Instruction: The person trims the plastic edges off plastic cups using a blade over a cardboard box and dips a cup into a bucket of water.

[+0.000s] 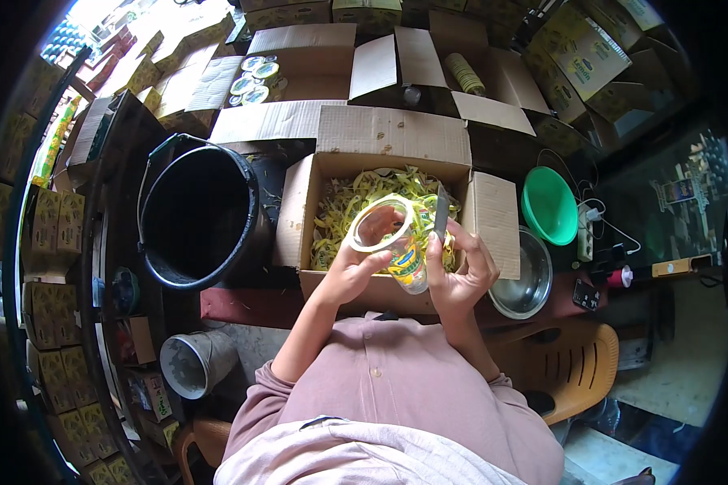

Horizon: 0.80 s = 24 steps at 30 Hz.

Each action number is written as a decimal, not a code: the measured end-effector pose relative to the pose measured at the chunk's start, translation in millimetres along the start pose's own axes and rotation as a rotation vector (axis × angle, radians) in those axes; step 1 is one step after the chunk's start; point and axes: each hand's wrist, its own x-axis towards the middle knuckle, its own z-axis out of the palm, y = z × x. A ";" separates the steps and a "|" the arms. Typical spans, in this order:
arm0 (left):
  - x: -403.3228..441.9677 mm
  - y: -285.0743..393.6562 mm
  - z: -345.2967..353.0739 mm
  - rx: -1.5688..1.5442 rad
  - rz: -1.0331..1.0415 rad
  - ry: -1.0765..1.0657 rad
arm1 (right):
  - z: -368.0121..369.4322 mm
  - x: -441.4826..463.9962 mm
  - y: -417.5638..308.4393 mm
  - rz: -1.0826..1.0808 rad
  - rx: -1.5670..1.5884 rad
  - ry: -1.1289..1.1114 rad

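Observation:
My left hand (349, 271) is wrapped round a clear plastic cup (408, 271) with a yellow-and-green printed label. The cup is tilted, and its pale rim faces up and to the left. In my right hand (465, 271) is a knife (442, 212), its grey blade pointing up, just right of the cup. Both hands are over the near side of an open cardboard box (392, 139). Thin yellow-green strips (332, 212) fill the box.
A large black bucket (198, 214) stands left of the box. To the right are a green basin (549, 206), a metal bowl (530, 279) and a power strip (586, 241). Behind, an open carton (315, 40) holds round lids (255, 81). An orange chair (550, 364) stands at the right.

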 end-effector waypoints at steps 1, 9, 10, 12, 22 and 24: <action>-0.7 -0.8 -1.5 -0.071 -0.035 0.023 | 0.2 -1.3 0.6 0.004 0.003 -0.003; -0.6 -1.7 -1.5 -0.028 0.025 0.016 | 1.7 -6.9 -3.5 -0.018 -0.057 -0.048; -1.3 -0.6 0.2 0.051 0.043 0.024 | 2.4 -7.2 -2.8 -0.031 -0.056 -0.060; 0.1 4.5 4.5 0.190 0.099 0.018 | 3.1 -7.4 -3.5 -0.040 -0.055 -0.076; -2.7 3.6 0.3 0.369 0.124 -0.075 | 1.6 -3.6 -0.4 -0.045 0.051 -0.076; -2.1 9.4 0.6 0.399 0.090 -0.078 | -0.7 -2.4 1.3 -0.031 0.085 -0.097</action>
